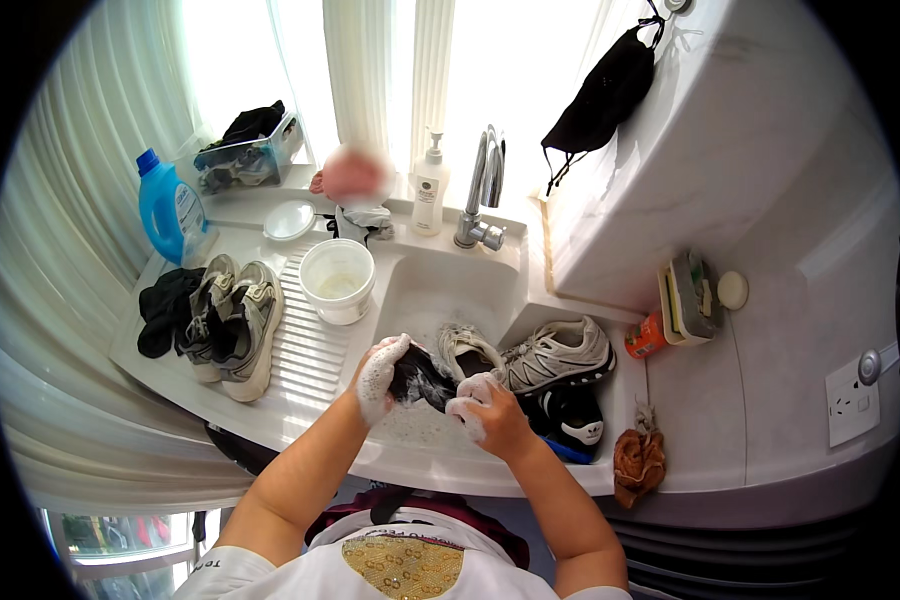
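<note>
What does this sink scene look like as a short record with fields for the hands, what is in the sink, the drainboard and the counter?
left hand: soapy left hand, in a grip on a dark wet cloth item
right hand: foamy right hand, gripping the same item
sink: white sink basin holding a grey-and-white sneaker and a second pale shoe
drainboard: pair of grey worn sneakers, white plastic bucket
counter: blue detergent bottle, white pump bottle
tap: chrome faucet
</note>
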The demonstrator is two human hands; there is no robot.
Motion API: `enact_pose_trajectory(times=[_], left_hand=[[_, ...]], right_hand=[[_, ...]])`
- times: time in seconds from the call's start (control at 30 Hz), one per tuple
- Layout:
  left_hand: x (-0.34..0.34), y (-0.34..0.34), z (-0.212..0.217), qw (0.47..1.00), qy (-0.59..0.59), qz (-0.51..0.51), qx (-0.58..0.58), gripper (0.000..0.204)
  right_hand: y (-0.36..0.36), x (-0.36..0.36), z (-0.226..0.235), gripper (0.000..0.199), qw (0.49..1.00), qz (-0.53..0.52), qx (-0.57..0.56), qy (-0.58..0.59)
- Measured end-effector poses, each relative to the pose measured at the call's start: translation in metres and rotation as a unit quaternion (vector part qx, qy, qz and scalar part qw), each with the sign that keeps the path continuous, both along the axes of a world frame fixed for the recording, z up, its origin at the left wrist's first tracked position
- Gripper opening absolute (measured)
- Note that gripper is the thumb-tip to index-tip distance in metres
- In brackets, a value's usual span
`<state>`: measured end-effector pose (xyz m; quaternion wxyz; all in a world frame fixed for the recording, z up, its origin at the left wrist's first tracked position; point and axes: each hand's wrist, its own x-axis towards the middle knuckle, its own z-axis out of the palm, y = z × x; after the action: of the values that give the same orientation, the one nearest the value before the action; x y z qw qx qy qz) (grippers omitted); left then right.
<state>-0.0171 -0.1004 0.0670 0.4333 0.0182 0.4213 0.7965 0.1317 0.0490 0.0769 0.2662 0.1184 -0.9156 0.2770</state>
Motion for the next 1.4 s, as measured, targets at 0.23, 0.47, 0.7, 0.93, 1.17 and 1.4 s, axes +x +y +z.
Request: enact_pose_trajectory(times=[0.23,0.47,0.7,0.93,1.17,1.4], left_hand=[[0.006,0.006,0.007,0.995,0.083,-0.004,0.054,0.026],[0.026,0.021,0.007,0.992,0.028,0.07,-0.101,0.034],[0.067,0.03,0.001,0.993,-0.051,0.017,-0.106,0.033],[0.036,0.018,-0.039,0.985,-0.162,-0.049,0.026,0.034],[0.019,0.01,-0.065,0.92,-0.166,-0.183,0.305,0.033],[0.042,0.022,0.001,0.971,-0.235,-0.041,0.006,0.04]], right_hand=[[0.003,-0.007,-0.022,0.028,0.971,-0.157,-0.13,-0.124],[-0.016,-0.024,-0.025,0.023,0.836,-0.152,-0.527,-0.018],[-0.04,-0.045,-0.036,0.018,0.903,-0.333,-0.269,0.038],[-0.07,-0.033,-0.025,0.015,0.96,-0.153,-0.198,0.127],[-0.077,-0.042,0.0,0.016,0.956,-0.194,-0.212,0.065],[-0.054,-0.053,-0.028,0.017,0.939,-0.259,-0.213,0.07]])
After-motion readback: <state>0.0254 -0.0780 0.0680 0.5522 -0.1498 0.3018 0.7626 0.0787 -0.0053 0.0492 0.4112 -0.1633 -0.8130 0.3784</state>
